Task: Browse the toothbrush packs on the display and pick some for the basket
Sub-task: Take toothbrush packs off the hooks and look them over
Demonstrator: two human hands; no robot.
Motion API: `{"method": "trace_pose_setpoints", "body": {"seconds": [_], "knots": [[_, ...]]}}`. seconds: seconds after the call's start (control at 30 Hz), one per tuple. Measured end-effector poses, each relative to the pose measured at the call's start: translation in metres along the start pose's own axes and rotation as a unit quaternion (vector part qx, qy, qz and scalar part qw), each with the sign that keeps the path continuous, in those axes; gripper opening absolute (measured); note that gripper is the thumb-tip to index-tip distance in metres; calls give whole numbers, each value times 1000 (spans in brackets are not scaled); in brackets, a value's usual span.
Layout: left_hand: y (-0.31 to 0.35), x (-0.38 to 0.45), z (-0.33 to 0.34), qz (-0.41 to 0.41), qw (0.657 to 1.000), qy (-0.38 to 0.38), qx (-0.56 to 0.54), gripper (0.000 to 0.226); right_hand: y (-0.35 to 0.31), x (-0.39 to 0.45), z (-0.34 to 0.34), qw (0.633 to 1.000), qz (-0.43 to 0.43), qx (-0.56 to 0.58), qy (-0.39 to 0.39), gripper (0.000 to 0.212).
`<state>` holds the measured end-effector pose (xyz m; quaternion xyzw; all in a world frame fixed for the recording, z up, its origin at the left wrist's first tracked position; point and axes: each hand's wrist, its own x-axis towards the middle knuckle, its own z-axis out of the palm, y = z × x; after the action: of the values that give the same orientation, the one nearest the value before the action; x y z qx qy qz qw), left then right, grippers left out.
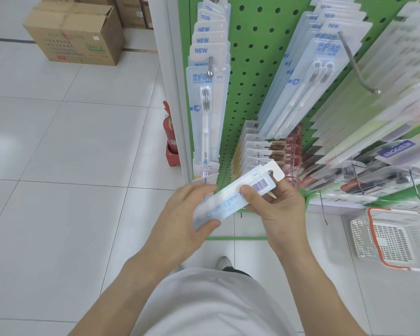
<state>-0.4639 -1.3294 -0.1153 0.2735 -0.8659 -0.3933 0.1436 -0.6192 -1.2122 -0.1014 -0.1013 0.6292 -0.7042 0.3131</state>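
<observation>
A light-blue toothbrush pack (pixel 230 197) lies slanted between my hands, its back with a barcode facing up. My left hand (pixel 187 219) grips its lower end. My right hand (pixel 274 202) pinches the upper end near the barcode, thumb on top. Just beyond, the green pegboard display (pixel 252 69) carries rows of matching packs on hooks: one row at the left (pixel 207 98) and another at the centre right (pixel 308 78). A white mesh basket with an orange rim (pixel 398 241) sits on the floor at the right, below the display.
A bare metal hook (pixel 357 66) juts out at the upper right. Other packaged goods (pixel 289 151) hang lower on the board. A red fire extinguisher (pixel 170 134) stands by the display's left post. Cardboard boxes (pixel 75 32) sit on the tiled floor at the far left.
</observation>
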Motion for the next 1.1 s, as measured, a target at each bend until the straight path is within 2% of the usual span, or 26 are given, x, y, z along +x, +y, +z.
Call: {"method": "trace_pose_setpoints", "body": {"seconds": [0.1,0.2,0.3,0.43,0.53,0.6,0.67,0.77,0.9,1.03,1.1], "knots": [[7,1,12,123,989,-1,85,68,0,-7,8,1000,21,16,-8,22],[6,9,15,165,972,39,165,51,-6,-13,10,999,38,9,-24,18],[10,11,8,169,972,107,125,30,-18,-17,11,998,42,10,-42,17],[29,5,5,155,981,105,50,36,-32,-21,15,998,32,38,-45,24],[34,6,4,185,976,114,32,33,-39,-24,19,997,25,49,-63,38],[34,7,1,171,976,137,-9,28,-40,-25,21,996,10,27,-89,39],[35,6,-4,136,977,155,-50,33,-40,-26,21,992,-3,8,-122,39],[41,6,-15,74,977,148,-136,37,-44,-25,24,987,-38,-22,-152,34],[46,7,-29,15,976,131,-174,37,-49,-23,35,968,-164,-162,-97,40],[60,7,-42,-13,962,148,-229,17,-66,-25,53,952,-234,-179,-84,31],[69,6,-47,-5,952,169,-254,16,-76,-28,63,948,-256,-170,-89,32]]}}
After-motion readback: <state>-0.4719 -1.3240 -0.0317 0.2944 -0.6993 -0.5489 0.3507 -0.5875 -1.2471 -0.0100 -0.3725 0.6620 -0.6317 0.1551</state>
